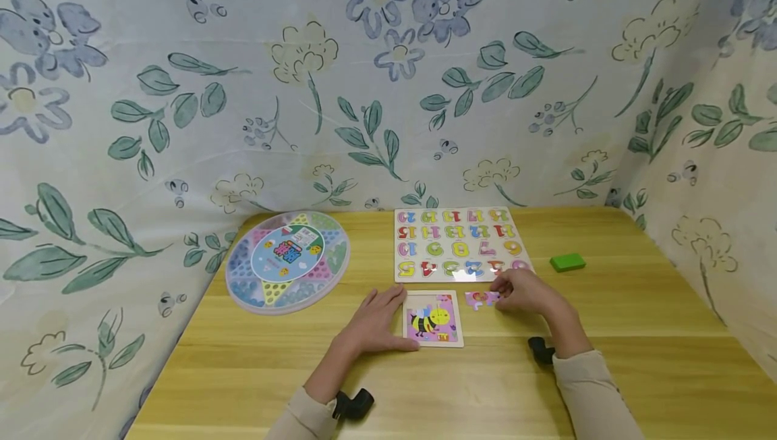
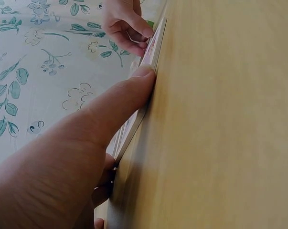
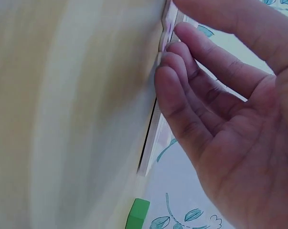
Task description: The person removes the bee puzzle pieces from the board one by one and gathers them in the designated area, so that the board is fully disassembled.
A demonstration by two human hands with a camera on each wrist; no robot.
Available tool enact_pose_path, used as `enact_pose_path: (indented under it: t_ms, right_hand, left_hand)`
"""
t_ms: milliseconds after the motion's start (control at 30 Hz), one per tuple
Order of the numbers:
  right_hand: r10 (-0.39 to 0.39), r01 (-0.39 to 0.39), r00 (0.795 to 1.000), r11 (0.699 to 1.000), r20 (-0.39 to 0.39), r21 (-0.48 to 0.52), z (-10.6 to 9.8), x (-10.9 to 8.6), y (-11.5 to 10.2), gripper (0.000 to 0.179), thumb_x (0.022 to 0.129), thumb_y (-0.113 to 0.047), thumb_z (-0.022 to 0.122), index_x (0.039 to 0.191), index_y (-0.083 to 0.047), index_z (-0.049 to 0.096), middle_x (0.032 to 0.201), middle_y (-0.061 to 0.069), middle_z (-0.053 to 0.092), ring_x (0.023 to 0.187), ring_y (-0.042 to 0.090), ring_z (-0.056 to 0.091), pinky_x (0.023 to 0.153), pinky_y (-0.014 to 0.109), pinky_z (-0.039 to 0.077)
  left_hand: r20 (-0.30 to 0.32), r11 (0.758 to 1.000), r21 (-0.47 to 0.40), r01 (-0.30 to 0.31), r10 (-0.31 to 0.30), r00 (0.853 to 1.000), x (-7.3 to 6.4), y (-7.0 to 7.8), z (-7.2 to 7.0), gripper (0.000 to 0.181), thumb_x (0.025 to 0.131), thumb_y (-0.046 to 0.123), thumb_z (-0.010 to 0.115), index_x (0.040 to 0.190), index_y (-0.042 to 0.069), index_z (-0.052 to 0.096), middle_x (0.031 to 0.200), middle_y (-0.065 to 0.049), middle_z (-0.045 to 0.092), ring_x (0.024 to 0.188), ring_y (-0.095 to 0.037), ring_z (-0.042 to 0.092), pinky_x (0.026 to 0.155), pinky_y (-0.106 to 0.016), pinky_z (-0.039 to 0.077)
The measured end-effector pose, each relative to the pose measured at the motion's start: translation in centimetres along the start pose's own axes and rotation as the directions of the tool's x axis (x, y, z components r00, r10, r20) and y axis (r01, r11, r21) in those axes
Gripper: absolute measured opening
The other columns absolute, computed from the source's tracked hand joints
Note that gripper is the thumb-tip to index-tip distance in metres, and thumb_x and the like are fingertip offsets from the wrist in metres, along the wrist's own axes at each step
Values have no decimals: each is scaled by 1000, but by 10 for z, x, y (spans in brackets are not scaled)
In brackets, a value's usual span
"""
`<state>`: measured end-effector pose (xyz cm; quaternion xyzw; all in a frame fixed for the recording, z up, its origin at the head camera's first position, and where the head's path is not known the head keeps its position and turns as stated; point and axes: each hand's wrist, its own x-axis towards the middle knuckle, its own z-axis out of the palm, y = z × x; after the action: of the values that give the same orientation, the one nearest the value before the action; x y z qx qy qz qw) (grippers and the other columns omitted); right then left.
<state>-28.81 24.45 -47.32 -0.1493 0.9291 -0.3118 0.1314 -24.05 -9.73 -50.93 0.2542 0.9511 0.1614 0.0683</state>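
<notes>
Fingers of the right-hand grip (image 1: 527, 291) curl toward the thumb, pinching the right end of a loose puzzle piece (image 1: 478, 299), pink with a patch of red, which lies just right of a bee puzzle (image 1: 460, 332). Thumb and fingers of the left-hand grip (image 1: 378, 322) are spread and fairly straight, resting against that puzzle: the thumb lies along its near edge, the fingers by its left side and far left corner. The bee puzzle sits flat in its pale frame, a yellow-and-black bee on pink, with a bare wood-coloured patch toward its far left. Behind it, a number board (image 1: 449, 279) holds rows of coloured numerals, and the right grip covers part of its near right corner. Near that board, to the right, is a green block (image 1: 567, 262); well off to the left lies a round game board (image 1: 288, 261) with coloured sections and a blue centre. All rest on a wooden bench (image 1: 461, 386), and floral fabric (image 1: 364, 89) hangs behind and along both sides.
</notes>
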Motion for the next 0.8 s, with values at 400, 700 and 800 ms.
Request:
enact_pose_path:
  t_ms: [400,700,800]
  right_hand:
    - [3,-3,1000,1000,-2,8,8,-1,-14,30,75,-9,80,101,0,68,88,6,63,79,17,55,71,28,50]
    - [-30,30,1000,1000,1,2,18,7,-26,25,77,-9,80,98,-3,68,86,3,63,78,15,54,68,24,49]
    - [-39,39,999,999,-3,11,21,9,-30,25,76,-8,80,97,-3,67,86,4,63,78,15,54,69,25,49]
  left_hand:
    - [-4,1000,10,-1,1,1000,1,-2,5,112,72,78,63,155,13,26,163,-1,24,151,-17,21,124,-47,14]
    - [-17,1000,22,-7,7,1000,1,-3,5,113,71,78,63,155,12,26,162,-1,25,151,-17,22,124,-47,16]
    - [-17,1000,12,-7,7,1000,1,-2,3,113,71,78,63,155,13,26,162,-1,24,151,-17,22,124,-47,16]
